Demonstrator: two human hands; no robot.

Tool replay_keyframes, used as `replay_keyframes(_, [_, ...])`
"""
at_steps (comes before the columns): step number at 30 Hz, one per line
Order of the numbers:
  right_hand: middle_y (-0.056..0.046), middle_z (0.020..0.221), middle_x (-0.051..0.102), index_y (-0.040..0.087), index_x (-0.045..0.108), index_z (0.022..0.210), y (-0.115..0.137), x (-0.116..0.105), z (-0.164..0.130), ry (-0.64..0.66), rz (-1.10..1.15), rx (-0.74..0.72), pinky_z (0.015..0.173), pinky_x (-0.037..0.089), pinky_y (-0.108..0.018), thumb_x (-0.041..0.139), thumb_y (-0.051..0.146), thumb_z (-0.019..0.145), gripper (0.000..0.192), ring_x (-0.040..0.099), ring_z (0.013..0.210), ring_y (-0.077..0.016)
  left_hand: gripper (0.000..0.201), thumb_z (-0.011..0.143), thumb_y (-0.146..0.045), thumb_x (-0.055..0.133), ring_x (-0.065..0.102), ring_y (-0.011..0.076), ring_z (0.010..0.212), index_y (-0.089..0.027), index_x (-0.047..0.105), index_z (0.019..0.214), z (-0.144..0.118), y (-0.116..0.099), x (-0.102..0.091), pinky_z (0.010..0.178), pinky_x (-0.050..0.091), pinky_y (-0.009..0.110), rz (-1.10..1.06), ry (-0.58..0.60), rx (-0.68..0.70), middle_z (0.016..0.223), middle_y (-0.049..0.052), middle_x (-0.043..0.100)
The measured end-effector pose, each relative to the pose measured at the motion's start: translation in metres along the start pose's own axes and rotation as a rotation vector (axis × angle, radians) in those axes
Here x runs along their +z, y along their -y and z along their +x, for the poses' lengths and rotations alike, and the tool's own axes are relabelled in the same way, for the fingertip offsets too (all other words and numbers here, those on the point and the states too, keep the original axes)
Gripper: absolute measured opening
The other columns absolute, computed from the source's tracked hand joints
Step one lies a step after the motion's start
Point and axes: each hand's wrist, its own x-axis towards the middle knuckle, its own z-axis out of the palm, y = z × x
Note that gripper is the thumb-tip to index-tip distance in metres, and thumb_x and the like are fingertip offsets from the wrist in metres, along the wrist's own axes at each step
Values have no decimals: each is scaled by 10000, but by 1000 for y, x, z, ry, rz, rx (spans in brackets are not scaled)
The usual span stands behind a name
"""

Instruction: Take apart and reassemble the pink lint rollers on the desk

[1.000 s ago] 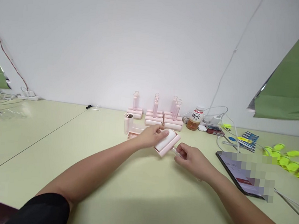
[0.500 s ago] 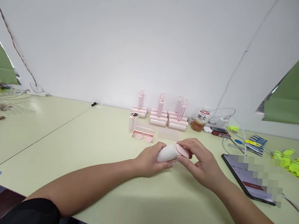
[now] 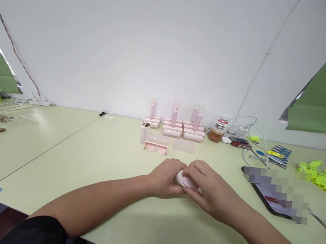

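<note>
The scene is seen from a single head-worn camera, aimed forward and slightly down across the pale green table (image 3: pixel 94 161) toward the white wall (image 3: pixel 148 42). Both forearms are framed close below; only this one view is given.

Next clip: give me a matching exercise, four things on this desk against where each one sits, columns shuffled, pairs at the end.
Things:
1. white roll
2. drink bottle
3. tablet
4. pink tray

Places:
A. flat at the desk's right side
B. by the wall, right of the stacked pink rollers
C. between the left hand and right hand
D. just in front of the stacked pink rollers

Pairs: 1-C, 2-B, 3-A, 4-D
</note>
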Motion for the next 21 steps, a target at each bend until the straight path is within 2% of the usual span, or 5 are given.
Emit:
replay_keyframes(5, [-49, 842, 519, 214, 457, 804, 6, 8, -1, 48, -29, 9, 563, 387, -294, 547, 100, 806, 145, 481, 743, -189, 307, 709, -403, 656, 563, 213, 819, -211, 524, 908, -2, 11, 10, 753, 450, 356, 122, -26, 159, 888, 56, 615])
replay_keyframes(11, [-48, 830, 511, 212, 393, 746, 11, 16, -3, 69, -52, -20, 559, 361, -292, 546, 62, 730, 215, 458, 737, -184, 288, 704, -454, 634, 552, 218, 799, -216, 531, 830, -3, 18, 10, 755, 464, 361, 168, -25, 282, 823, 78, 593])
replay_keyframes(17, [-40, 776, 496, 209, 387, 709, 12, 19, 0, 40, -31, -36, 524, 330, -263, 517, 43, 699, 211, 436, 682, -164, 314, 703, -502, 634, 565, 209, 776, -223, 522, 791, -4, 22, 11, 795, 473, 354, 120, 8, 234, 796, 63, 616])
replay_keyframes(21, [-28, 741, 471, 209, 405, 711, 10, 15, -1, -10, -23, -85, 510, 320, -252, 495, 44, 698, 188, 417, 644, -151, 274, 668, -425, 670, 584, 200, 776, -219, 521, 768, -5, 16, 9, 762, 476, 319, 31, 5, 162, 790, 40, 633])
